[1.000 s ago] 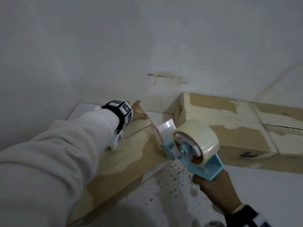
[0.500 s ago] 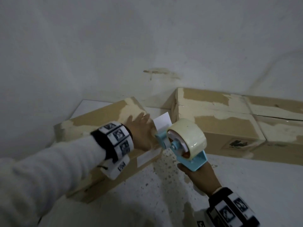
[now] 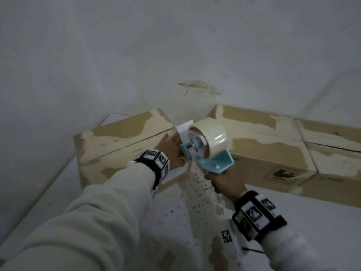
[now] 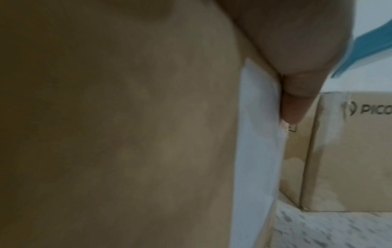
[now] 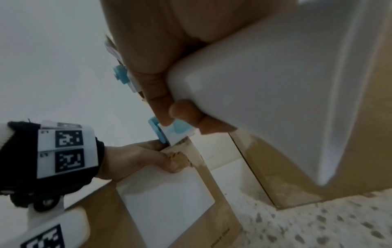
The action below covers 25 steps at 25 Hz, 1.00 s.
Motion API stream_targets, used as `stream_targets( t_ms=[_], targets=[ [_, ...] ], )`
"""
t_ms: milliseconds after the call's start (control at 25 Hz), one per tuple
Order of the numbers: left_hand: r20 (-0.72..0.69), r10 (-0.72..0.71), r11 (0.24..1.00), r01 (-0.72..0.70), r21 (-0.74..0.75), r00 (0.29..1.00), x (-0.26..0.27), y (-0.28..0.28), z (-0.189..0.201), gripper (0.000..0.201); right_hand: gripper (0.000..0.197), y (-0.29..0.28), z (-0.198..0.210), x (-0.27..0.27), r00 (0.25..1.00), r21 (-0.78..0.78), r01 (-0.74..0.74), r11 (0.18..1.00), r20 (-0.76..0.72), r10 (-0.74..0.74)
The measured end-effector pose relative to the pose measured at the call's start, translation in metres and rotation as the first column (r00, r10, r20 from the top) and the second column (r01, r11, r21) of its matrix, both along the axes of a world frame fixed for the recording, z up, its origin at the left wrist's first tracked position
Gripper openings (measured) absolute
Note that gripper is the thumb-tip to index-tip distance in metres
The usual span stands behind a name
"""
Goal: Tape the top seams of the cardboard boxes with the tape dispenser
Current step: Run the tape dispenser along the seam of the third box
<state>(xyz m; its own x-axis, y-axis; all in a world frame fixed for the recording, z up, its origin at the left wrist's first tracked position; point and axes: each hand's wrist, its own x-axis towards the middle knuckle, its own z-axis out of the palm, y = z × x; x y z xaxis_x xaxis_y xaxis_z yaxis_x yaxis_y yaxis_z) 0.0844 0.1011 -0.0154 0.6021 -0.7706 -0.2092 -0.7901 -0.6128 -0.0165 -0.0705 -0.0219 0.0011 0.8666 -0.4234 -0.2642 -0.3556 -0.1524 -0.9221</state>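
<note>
A brown cardboard box [image 3: 121, 145] lies on the floor at the left, its top seam running away from me. My left hand [image 3: 172, 151] rests on its near right end, fingers flat on top, thumb [image 5: 172, 165] on the end face above a white label [image 5: 165, 201]. My right hand [image 3: 226, 182] grips the white handle [image 5: 275, 83] of the blue tape dispenser [image 3: 213, 159]. Its clear tape roll [image 3: 213, 133] sits just right of the left hand, and its front end meets the box's top edge there.
Two more cardboard boxes [image 3: 263, 145] [image 3: 336, 153] stand in a row along the wall at the right, the nearer one printed PICO [image 4: 375, 109]. White walls close in behind and to the left. Speckled floor [image 3: 185, 212] lies between the boxes and me.
My left hand has come back from the far end of the left box to its near end. The dispenser has moved up to that end, beside the left hand.
</note>
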Motion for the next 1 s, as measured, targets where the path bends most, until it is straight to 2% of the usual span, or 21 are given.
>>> stream_targets(
  t_ms=[120,200,400,480,640,800,1000],
  targets=[
    [0.012,0.016,1.000,-0.016,-0.005,1.000,0.006,0.000,-0.005,0.059,0.026,-0.004,0.013,0.004,0.999,-0.034,-0.031,0.999,0.013,0.031],
    [0.001,0.017,1.000,-0.017,0.003,1.000,0.006,-0.002,-0.008,0.064,0.028,-0.009,0.015,-0.016,1.000,-0.031,-0.017,0.999,0.025,0.018],
    [-0.015,0.019,1.000,-0.019,0.000,1.000,0.009,0.000,-0.016,0.076,0.016,-0.020,-0.007,-0.064,0.987,0.112,0.151,0.982,-0.064,-0.144],
    [-0.041,0.019,1.000,-0.020,-0.020,0.999,0.009,0.000,-0.014,0.076,0.016,-0.018,-0.016,-0.060,0.981,0.092,0.172,0.981,-0.112,-0.161],
    [-0.114,0.096,0.989,-0.107,-0.098,0.989,0.003,-0.003,-0.008,0.059,0.016,-0.007,-0.030,-0.053,0.973,0.115,0.197,0.974,-0.148,-0.179],
    [-0.075,0.177,0.974,-0.186,-0.128,0.981,-0.006,-0.011,-0.015,0.061,0.019,-0.001,-0.042,-0.043,0.958,0.118,0.233,0.965,-0.199,-0.207],
    [-0.031,0.174,0.979,-0.176,-0.101,0.984,-0.005,-0.009,-0.017,0.066,0.021,0.006,-0.055,-0.024,0.944,0.154,0.272,0.950,-0.233,-0.233]
  ],
)
